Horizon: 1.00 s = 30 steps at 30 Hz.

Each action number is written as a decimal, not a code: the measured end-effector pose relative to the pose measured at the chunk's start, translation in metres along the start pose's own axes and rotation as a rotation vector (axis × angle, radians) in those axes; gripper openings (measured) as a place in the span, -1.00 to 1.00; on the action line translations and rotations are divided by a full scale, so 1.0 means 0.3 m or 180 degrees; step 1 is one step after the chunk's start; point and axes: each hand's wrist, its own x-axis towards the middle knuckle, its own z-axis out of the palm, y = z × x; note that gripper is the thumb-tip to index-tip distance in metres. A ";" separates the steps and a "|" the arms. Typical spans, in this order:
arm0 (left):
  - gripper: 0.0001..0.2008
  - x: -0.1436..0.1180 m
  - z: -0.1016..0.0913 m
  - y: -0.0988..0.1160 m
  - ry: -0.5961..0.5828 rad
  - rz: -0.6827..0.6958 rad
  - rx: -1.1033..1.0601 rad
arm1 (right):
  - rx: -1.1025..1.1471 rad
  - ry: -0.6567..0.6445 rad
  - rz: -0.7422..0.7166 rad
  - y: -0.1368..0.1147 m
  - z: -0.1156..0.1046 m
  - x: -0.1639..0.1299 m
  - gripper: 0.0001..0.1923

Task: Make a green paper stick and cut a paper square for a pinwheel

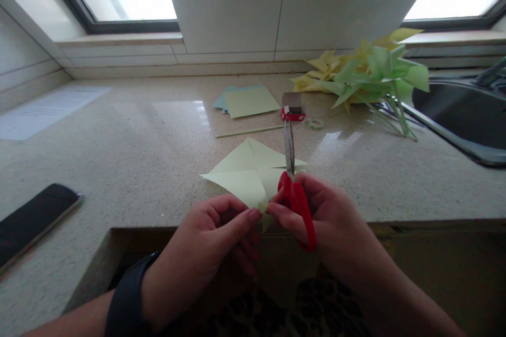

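Pinching the near corner of a pale green folded paper square (249,174), the left hand (213,242) has its grip closed on the sheet, thumb and forefinger pressed together on the paper's edge. The paper lies at the near edge of the speckled beige stone worktop (138,152), its far part resting flat and its near tip lifted over the edge between the two hands. The right hand (332,221) is wrapped around the red plastic handles of a pair of scissors (294,189), its grip tight on them; the steel blades point away from the person, standing over the paper's right side and looking nearly shut. A black band (128,300) sits on the left wrist.

Beyond the paper, toward the middle of the worktop, lie a thin pale stick (249,131), a small red and white box (293,107), a little roll of clear tape (316,123) and a stack of green and blue paper sheets (247,101). Near the far right corner a heap of yellow and green paper pinwheels (363,76) lies beside a dark sink (462,116). A black phone (33,218) rests at the near left edge, and a white printed sheet (47,110) lies at the far left.
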 end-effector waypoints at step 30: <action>-0.66 -0.003 -0.001 -0.010 0.0125 0.0075 -0.0066 | 0.0223 -0.0116 0.0083 -0.012 -0.010 -0.012 -0.72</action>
